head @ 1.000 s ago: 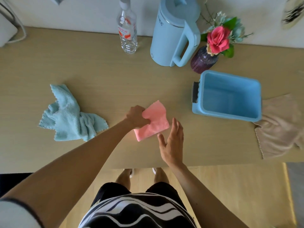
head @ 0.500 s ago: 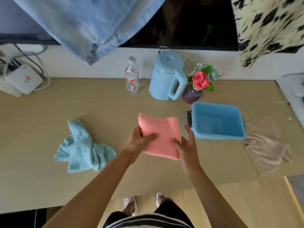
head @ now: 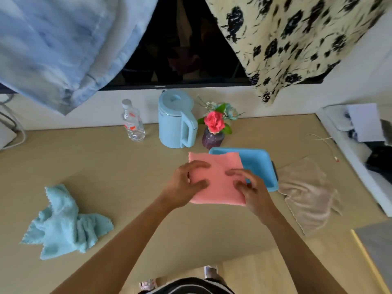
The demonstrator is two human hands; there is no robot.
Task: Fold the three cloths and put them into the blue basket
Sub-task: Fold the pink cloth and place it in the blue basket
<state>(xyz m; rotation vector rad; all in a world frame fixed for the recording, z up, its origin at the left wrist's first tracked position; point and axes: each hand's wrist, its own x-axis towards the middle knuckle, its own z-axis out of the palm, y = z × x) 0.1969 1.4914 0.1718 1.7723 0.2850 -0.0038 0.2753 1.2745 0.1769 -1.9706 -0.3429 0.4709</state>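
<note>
Along the back edge of my wooden table [head: 106,166] I see a clear plastic water bottle [head: 133,123] with a red-and-white label, standing upright. Just to its right is a pale blue electric kettle [head: 176,119], lid on, handle turned toward the flowers. Beside that handle sits a dark purple vase [head: 212,139] holding a pink rose [head: 214,122] with green leaves. Above them I make out a dark screen [head: 186,49] on the wall, partly draped by a light blue garment [head: 63,43] on one side and a cream fabric with black floral print [head: 297,32] on the other. A thin white cable [head: 324,141] lies near the table's far right edge.
</note>
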